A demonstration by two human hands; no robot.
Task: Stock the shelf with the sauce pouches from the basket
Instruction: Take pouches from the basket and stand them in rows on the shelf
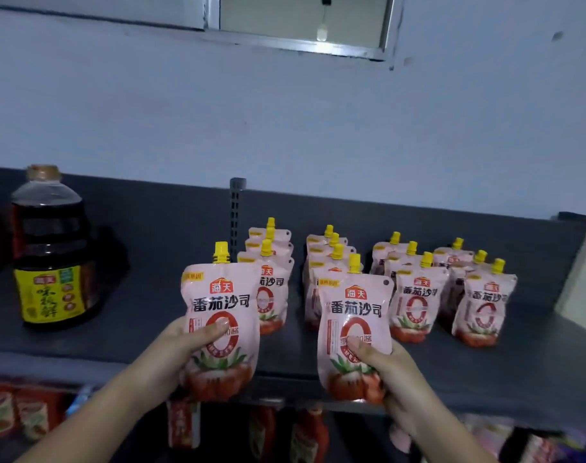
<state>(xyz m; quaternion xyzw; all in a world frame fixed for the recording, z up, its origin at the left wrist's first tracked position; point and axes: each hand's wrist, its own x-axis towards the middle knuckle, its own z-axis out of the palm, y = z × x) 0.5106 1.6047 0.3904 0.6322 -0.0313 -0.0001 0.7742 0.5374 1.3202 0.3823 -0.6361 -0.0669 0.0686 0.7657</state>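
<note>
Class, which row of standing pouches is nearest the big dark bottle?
The leftmost row, beside the slotted upright; the other three rows stand farther from the dark bottle.

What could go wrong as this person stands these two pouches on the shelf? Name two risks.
1. The stocked pouches stand in close rows; a nudge from the left pouch or right pouch might topple several.
2. The left hand and right hand hold them at the front edge of the shelf; set there, they could tip off.

Rear pouches stand mostly hidden behind those in front, and blurred, possibly sauce packets below the shelf's front edge are unreadable.
</note>
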